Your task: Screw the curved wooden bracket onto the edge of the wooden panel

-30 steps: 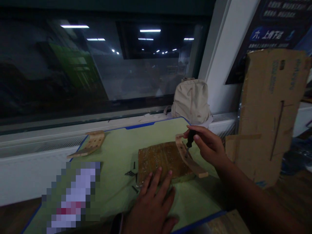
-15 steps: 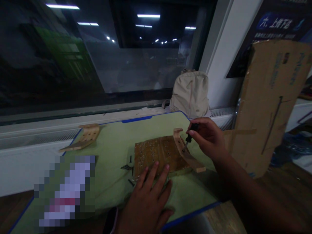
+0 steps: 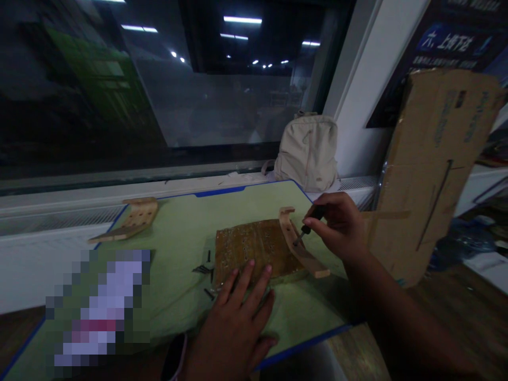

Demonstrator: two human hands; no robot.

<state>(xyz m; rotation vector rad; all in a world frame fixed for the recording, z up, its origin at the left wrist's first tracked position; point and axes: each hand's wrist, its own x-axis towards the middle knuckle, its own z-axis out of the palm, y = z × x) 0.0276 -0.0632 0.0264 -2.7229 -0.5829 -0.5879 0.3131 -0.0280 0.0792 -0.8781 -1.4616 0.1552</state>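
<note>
The right hand (image 3: 337, 227) is closed in a pinch on the dark handle of a screwdriver (image 3: 309, 225), its tip resting on a curved wooden piece (image 3: 299, 246) that lies along the right edge of a brown board (image 3: 254, 246) on the green surface (image 3: 182, 233). The left hand (image 3: 238, 323) lies flat with its fingers spread and its fingertips on the board's near edge. Loose dark screws (image 3: 204, 270) lie just left of the board and a second curved wooden piece (image 3: 133, 219) rests well apart at the far left edge, while a beige backpack (image 3: 307, 153) stands on the sill behind and a cardboard sheet (image 3: 432, 159) leans close beside the right arm.
</note>
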